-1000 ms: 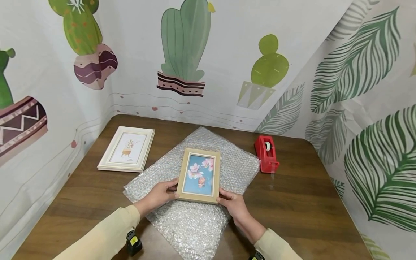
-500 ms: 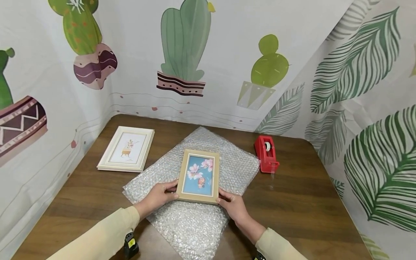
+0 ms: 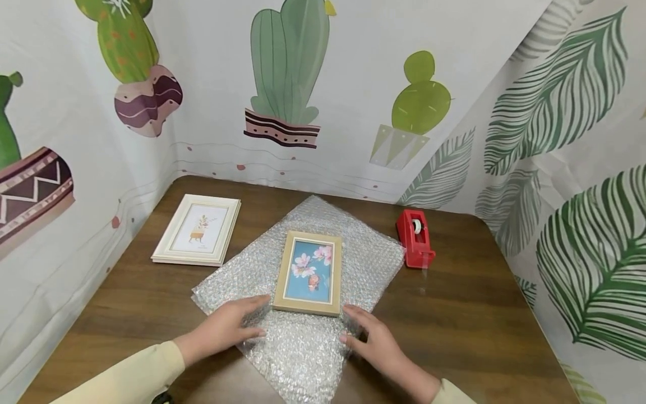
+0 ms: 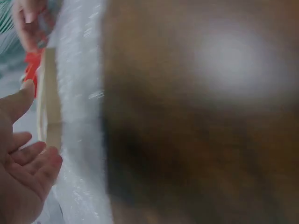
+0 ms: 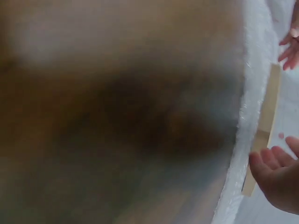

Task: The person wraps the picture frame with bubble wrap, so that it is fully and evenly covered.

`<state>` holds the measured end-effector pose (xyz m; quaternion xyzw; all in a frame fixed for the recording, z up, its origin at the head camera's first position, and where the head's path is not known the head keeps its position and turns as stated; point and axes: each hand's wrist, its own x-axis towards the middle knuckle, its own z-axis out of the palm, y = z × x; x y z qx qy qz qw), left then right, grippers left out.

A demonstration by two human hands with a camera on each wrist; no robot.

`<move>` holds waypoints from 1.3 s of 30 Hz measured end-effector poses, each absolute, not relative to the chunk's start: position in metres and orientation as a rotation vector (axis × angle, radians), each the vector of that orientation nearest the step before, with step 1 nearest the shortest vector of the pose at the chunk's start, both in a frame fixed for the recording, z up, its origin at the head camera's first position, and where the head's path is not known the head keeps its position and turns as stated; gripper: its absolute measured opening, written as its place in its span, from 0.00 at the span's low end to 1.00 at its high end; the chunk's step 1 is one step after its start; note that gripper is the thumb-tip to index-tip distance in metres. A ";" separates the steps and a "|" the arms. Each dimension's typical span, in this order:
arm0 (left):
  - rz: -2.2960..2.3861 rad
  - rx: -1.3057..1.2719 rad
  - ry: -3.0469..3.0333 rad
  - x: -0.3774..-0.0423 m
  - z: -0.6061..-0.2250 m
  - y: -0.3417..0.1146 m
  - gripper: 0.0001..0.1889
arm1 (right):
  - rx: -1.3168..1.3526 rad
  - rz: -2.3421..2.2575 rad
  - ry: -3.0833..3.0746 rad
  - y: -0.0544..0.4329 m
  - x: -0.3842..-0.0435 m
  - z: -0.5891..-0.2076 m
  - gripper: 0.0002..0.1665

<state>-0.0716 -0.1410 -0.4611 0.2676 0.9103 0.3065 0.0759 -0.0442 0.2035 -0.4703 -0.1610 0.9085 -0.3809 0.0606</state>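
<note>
A tan picture frame with pink blossoms on blue lies face up on a sheet of bubble wrap, seen in the head view. My left hand hovers by its lower left corner, thumb and fingers spread apart and holding nothing. On the other side, my right hand is just off the lower right corner, its fingers also parted. Both wrist views catch the frame's tan edge, in the left one and the same picture frame in the right one, beside the hands.
White picture frames, seemingly stacked, lie at the left back of the brown wooden table. A red tape dispenser stands by the bubble wrap's right corner. Behind the table hangs a printed cloth with cacti and leaves.
Both hands have let go of the tan picture frame and drawn back toward the person, the left one outward to the left. The frame stays on the bubble wrap.
</note>
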 end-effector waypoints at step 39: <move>0.599 0.974 2.691 -0.117 -0.430 -0.122 0.21 | -0.825 -1.129 2.917 0.186 -0.070 -0.457 0.04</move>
